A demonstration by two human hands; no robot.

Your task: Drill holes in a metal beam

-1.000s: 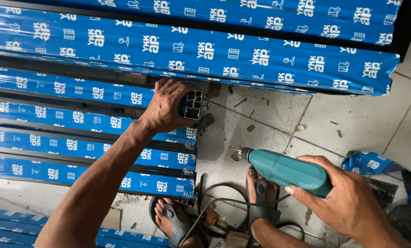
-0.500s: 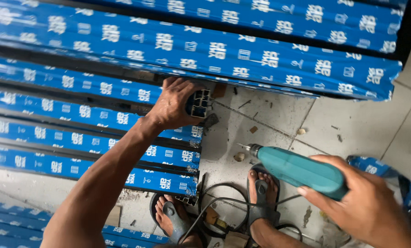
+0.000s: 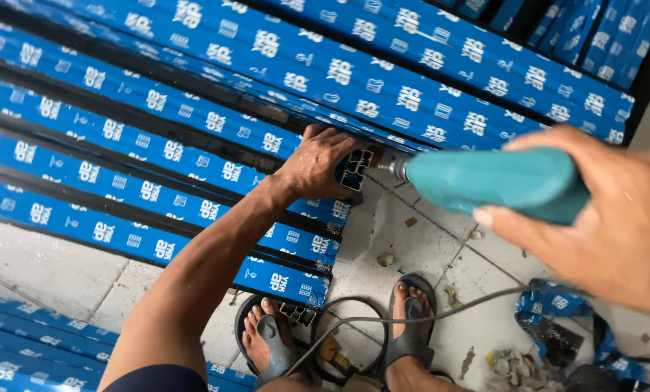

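Observation:
My left hand [image 3: 316, 165] grips the end of a blue-wrapped metal profile [image 3: 355, 168], whose hollow black end faces right. My right hand [image 3: 602, 218] holds a teal electric drill [image 3: 493, 181] level, with its bit tip touching or just at the profile's open end. Several more long profiles in the same blue printed film [image 3: 158, 138] lie side by side across the floor to the left and behind.
My two feet in dark sandals [image 3: 410, 327] stand on the grey tiled floor [image 3: 405, 239]. A drill cable [image 3: 354, 319] loops around them. Torn blue film scraps and debris [image 3: 550, 327] lie at the lower right. More wrapped profiles [image 3: 20, 341] sit at the lower left.
My right hand has raised the drill and brought it left, up to the end of the profile. My left hand keeps its grip on that end.

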